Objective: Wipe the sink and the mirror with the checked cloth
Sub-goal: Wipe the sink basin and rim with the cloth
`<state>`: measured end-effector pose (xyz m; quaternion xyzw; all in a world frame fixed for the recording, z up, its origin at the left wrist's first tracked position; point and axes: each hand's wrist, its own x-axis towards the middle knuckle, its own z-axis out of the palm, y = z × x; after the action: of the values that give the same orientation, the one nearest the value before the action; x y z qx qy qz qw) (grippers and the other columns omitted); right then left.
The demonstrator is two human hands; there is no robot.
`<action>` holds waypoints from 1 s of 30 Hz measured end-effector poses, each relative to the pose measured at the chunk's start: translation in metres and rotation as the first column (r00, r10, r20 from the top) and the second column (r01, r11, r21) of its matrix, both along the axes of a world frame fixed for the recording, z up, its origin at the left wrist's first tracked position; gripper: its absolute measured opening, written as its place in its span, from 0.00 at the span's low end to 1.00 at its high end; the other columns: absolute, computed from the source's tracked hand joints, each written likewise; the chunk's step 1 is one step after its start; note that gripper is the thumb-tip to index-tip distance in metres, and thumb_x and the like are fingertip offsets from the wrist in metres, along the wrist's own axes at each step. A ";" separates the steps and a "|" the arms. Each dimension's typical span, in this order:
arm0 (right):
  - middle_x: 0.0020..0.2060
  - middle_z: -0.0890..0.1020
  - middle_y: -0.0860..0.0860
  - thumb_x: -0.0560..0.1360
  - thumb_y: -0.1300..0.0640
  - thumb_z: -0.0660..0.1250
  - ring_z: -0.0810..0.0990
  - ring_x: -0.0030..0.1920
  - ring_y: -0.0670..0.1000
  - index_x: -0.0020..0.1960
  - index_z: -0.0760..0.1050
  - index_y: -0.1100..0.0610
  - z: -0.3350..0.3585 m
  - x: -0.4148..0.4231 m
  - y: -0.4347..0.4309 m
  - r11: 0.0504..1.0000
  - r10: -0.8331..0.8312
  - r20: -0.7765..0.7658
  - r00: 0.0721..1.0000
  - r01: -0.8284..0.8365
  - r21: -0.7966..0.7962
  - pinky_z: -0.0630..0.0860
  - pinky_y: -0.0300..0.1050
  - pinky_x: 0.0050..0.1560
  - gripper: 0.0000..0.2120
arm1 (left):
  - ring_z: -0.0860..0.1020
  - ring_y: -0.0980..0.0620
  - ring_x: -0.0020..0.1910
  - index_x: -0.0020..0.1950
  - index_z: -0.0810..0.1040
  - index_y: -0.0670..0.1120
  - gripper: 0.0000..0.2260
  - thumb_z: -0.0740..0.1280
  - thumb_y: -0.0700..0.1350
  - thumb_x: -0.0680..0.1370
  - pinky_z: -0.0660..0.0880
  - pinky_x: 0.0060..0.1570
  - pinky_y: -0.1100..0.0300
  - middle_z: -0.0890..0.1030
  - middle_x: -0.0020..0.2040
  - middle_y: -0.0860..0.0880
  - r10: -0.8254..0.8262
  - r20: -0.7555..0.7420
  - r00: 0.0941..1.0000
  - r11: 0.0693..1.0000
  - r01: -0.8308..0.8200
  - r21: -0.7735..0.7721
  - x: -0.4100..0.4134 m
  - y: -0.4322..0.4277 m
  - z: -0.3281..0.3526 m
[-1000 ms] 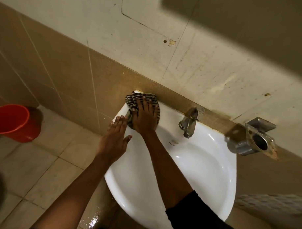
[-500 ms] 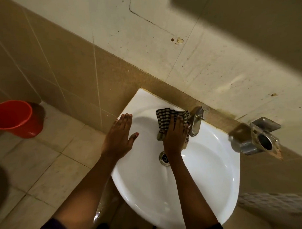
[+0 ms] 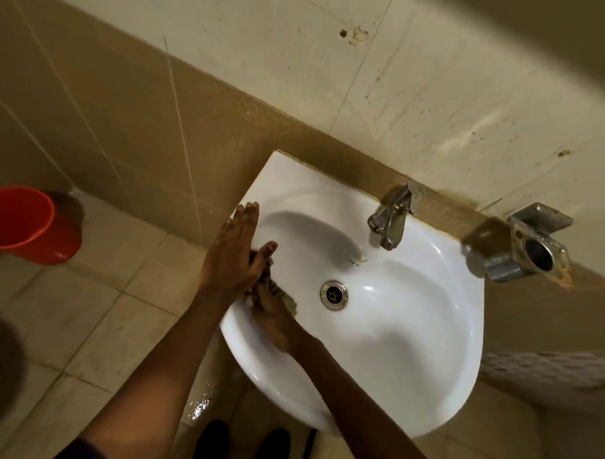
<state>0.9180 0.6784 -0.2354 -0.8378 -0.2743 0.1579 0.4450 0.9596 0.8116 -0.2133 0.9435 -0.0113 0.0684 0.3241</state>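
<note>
A white wall-mounted sink (image 3: 417,328) fills the middle of the view, with a metal drain (image 3: 333,294) in its bowl. My right hand (image 3: 275,321) presses the checked cloth (image 3: 283,297) against the bowl's left inner wall; the hand is blurred and only a small strip of cloth shows. My left hand (image 3: 235,252) lies flat, fingers together, on the sink's left rim, partly over my right hand's fingers. No mirror is in view.
A metal tap (image 3: 391,216) stands at the sink's back edge. A metal holder (image 3: 531,248) is fixed to the wall right of the sink. A red bucket (image 3: 23,223) stands on the tiled floor at far left. Water glistens on the floor below the sink.
My right hand has swept the cloth from the back left corner, past the tap, down to the bowl's left side. My left hand stayed on the left rim.
</note>
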 end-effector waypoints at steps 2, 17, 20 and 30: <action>0.71 0.60 0.43 0.82 0.63 0.53 0.60 0.69 0.32 0.74 0.53 0.54 -0.005 -0.016 -0.011 0.987 0.136 -0.004 0.991 -0.136 -0.084 0.56 0.24 0.68 0.22 | 0.46 0.57 0.74 0.77 0.49 0.43 0.40 0.40 0.69 0.74 0.45 0.73 0.60 0.53 0.78 0.47 -0.006 -0.009 1.000 1.000 0.006 0.008 -0.001 -0.001 0.002; 0.74 0.49 0.49 0.82 0.68 0.52 0.53 0.71 0.39 0.75 0.48 0.63 0.010 -0.022 -0.026 0.993 -0.107 -0.442 0.891 0.070 -0.100 0.51 0.17 0.64 0.24 | 0.53 0.51 0.77 0.76 0.53 0.43 0.39 0.44 0.68 0.74 0.46 0.73 0.59 0.58 0.77 0.45 -0.027 -0.030 0.999 1.000 0.027 -0.001 0.000 0.001 0.002; 0.75 0.49 0.47 0.82 0.63 0.53 0.53 0.75 0.45 0.77 0.47 0.59 0.006 -0.062 -0.109 0.966 0.101 -0.392 0.914 -0.184 -0.179 0.50 0.33 0.73 0.26 | 0.53 0.50 0.77 0.76 0.52 0.42 0.43 0.38 0.71 0.72 0.47 0.74 0.58 0.57 0.77 0.45 -0.023 -0.032 0.999 0.999 0.024 0.034 -0.002 0.001 0.003; 0.73 0.63 0.57 0.83 0.63 0.50 0.61 0.72 0.53 0.72 0.61 0.65 0.017 -0.034 -0.080 0.904 -0.226 -0.447 0.866 0.016 -0.427 0.54 0.23 0.66 0.18 | 0.54 0.47 0.77 0.76 0.54 0.41 0.40 0.43 0.68 0.74 0.49 0.74 0.55 0.59 0.77 0.42 -0.038 -0.032 0.999 0.998 0.040 0.058 0.000 0.000 0.005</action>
<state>0.8835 0.5981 -0.2187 -0.8610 -0.0599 0.3883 0.3230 0.9593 0.8113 -0.2079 0.9531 -0.0269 0.0471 0.2978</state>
